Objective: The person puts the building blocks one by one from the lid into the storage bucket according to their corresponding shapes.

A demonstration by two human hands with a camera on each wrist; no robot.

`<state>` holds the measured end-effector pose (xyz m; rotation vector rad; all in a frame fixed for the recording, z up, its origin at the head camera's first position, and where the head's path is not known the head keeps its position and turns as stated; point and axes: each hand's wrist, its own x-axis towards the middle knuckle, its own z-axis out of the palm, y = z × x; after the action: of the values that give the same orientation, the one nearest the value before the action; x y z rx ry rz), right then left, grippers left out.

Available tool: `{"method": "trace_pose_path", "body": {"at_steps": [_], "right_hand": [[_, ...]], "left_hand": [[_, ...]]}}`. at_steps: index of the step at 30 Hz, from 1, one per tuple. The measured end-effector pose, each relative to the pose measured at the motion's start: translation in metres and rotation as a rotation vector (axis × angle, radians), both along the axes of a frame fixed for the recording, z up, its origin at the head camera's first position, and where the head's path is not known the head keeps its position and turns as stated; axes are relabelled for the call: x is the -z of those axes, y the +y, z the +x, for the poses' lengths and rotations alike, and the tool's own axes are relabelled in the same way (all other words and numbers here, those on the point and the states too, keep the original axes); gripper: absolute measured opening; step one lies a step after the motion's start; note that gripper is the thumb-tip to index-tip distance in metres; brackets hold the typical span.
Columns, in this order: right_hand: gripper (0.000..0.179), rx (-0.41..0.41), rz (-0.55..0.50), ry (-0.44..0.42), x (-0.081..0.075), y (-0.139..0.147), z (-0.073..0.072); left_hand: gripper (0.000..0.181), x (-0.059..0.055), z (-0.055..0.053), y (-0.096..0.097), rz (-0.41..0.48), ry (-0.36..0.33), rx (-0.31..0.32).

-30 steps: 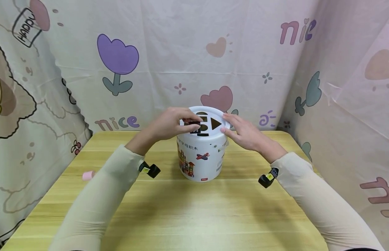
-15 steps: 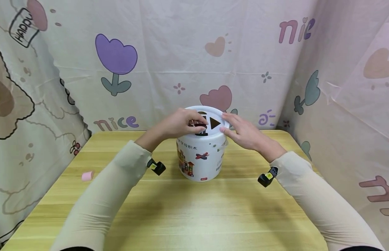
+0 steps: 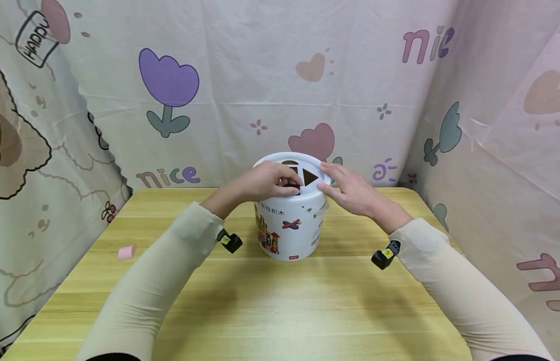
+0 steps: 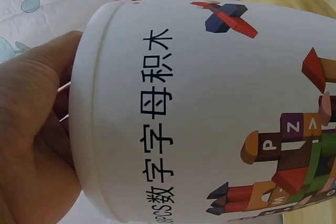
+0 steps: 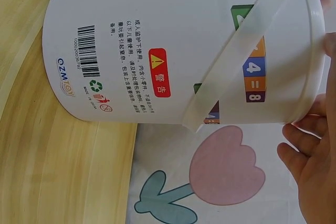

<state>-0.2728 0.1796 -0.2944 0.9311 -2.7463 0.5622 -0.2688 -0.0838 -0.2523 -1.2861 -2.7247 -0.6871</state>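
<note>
A white bucket [image 3: 291,233] with printed pictures of toy blocks stands upright on the table. Its white lid [image 3: 322,188] has several shaped cut-outs, a triangular hole [image 3: 309,177] among them. My left hand [image 3: 268,181] is over the lid's left half, its fingers and thumb bent down at the cut-outs. Whether anything is between those fingertips is hidden, also in the left wrist view, where the rim covers them. My right hand [image 3: 352,193] rests on the lid's right rim, fingers extended and thumb apart. The right wrist view shows the bucket's pale handle [image 5: 231,61] hanging below that rim.
A small pink block [image 3: 126,252] lies on the wooden table [image 3: 284,311] at the left, near my left sleeve. Behind and at both sides hangs a patterned cloth [image 3: 243,65].
My left hand has shifted right across the lid, and the dark shape seen between its fingers a second ago is no longer visible there. My right hand and the bucket keep their places.
</note>
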Motion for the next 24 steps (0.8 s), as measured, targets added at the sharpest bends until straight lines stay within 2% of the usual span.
{"method": "trace_pose_path", "body": {"at_steps": [7, 11, 17, 24], "right_hand": [[0.067, -0.008, -0.012, -0.004, 0.000, 0.001, 0.001], [0.068, -0.005, -0.007, -0.012, 0.000, 0.001, 0.001], [0.068, -0.009, 0.005, -0.010, -0.001, 0.000, 0.001], [0.067, -0.017, 0.003, -0.020, -0.002, 0.000, 0.001]], "left_hand": [[0.016, -0.003, 0.002, -0.001, -0.019, 0.006, 0.021], [0.017, -0.006, 0.006, -0.007, -0.020, 0.011, 0.002], [0.020, -0.009, 0.015, -0.023, -0.011, -0.010, -0.044], [0.021, -0.004, 0.026, -0.049, 0.028, -0.004, -0.062]]}}
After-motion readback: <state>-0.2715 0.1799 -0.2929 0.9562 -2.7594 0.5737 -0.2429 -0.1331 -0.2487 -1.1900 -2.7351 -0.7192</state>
